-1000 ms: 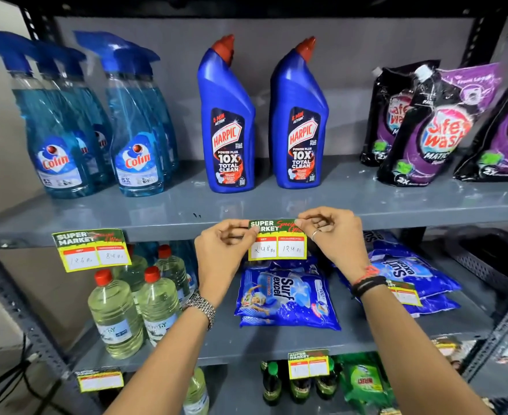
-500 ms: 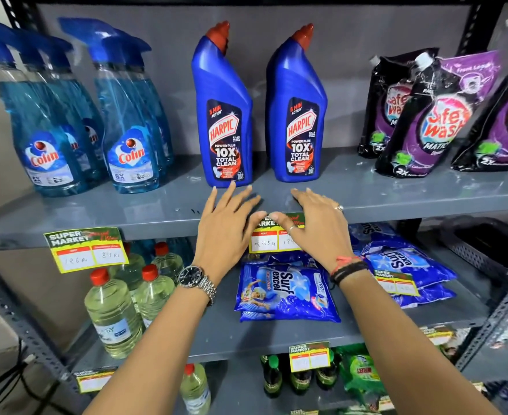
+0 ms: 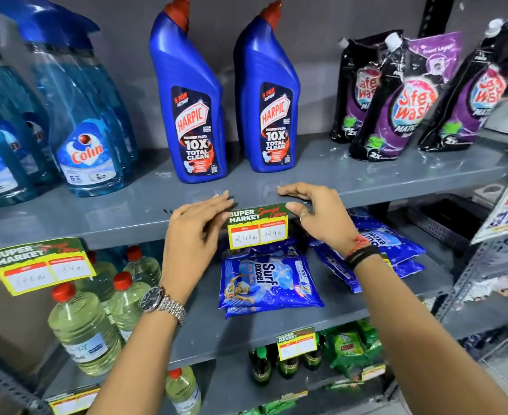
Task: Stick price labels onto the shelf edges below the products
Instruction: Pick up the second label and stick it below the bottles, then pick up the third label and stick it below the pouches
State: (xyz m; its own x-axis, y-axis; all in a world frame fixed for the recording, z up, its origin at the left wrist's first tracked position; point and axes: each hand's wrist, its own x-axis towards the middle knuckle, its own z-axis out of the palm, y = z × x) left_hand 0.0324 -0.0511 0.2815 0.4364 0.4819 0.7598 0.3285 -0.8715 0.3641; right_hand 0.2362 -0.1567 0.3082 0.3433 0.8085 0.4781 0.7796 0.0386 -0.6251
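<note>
Steel watch: a metal-link watch (image 3: 163,304) sits on the left wrist, nearest the camera; dark and red bands (image 3: 361,253) circle the right wrist.
Left hand: the left hand (image 3: 193,232) is raised to the front edge of the grey shelf (image 3: 97,214), fingers (image 3: 217,202) loosely extended and holding nothing, their tips at the left end of the label.
Right hand: the right hand (image 3: 321,214) pinches the top right corner of the price label (image 3: 258,224) between thumb and forefinger, the other fingers curved over the shelf lip.
Label position: it hangs on the front edge of the grey shelf, below the two Harpic bottles, green "SUPER MARKET" strip on top, two white handwritten price boxes beneath, slightly tilted.
Other labels: a second label (image 3: 39,263) is on the same edge towards the left corner; a smaller label (image 3: 296,342) is on the edge of the shelf below.
Middle shelf: Surf excel packs (image 3: 267,283) lie just under the held label; pale-liquid bottles with red caps (image 3: 82,324) stand to the left.
Upper shelf surface: two blue Harpic bottles (image 3: 190,100) stand upright side by side; Colin spray bottles (image 3: 79,121) crowd the left end, Safe Wash pouches (image 3: 405,97) lean at the right end.
Back: a grey panel (image 3: 315,55) closes the shelf behind them.
</note>
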